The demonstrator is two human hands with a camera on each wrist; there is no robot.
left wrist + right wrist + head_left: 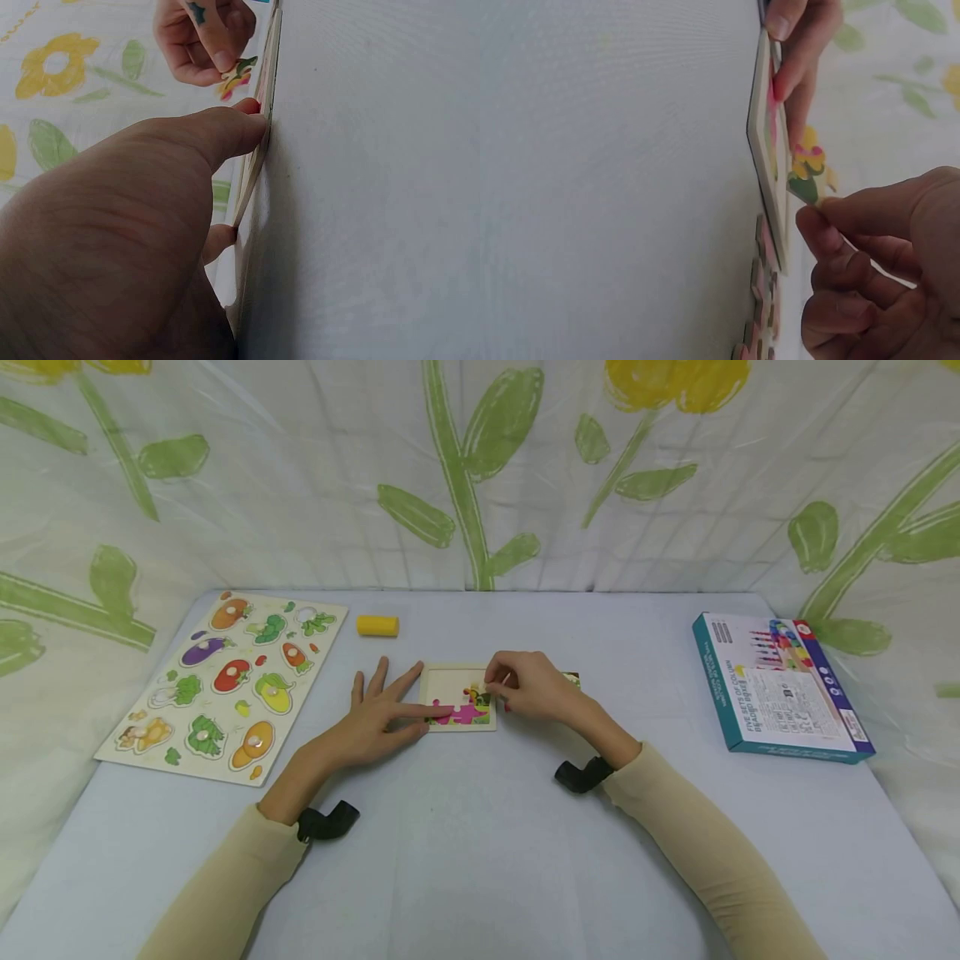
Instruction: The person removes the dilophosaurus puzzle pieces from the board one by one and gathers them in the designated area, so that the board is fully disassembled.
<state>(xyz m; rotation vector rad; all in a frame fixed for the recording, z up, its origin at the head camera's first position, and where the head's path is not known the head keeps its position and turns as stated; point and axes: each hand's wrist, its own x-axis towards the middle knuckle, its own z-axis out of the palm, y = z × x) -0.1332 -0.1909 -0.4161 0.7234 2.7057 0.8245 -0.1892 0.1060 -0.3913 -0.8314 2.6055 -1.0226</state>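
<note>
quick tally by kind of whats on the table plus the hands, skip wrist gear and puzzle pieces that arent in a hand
hands: 2 (left hand, right hand)
held puzzle piece: 1
puzzle tray: 1
vegetable board: 1
yellow cylinder: 1
box: 1
total: 7

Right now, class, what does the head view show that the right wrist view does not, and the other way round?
Only the head view shows the vegetable board, the yellow cylinder and the box.

Only the right wrist view shows the loose pieces edge-on beside the frame; the head view leaves just a bit visible past the right hand.

Both show the left hand at the frame, the right hand pinching a puzzle piece, and the flowered curtain.
</note>
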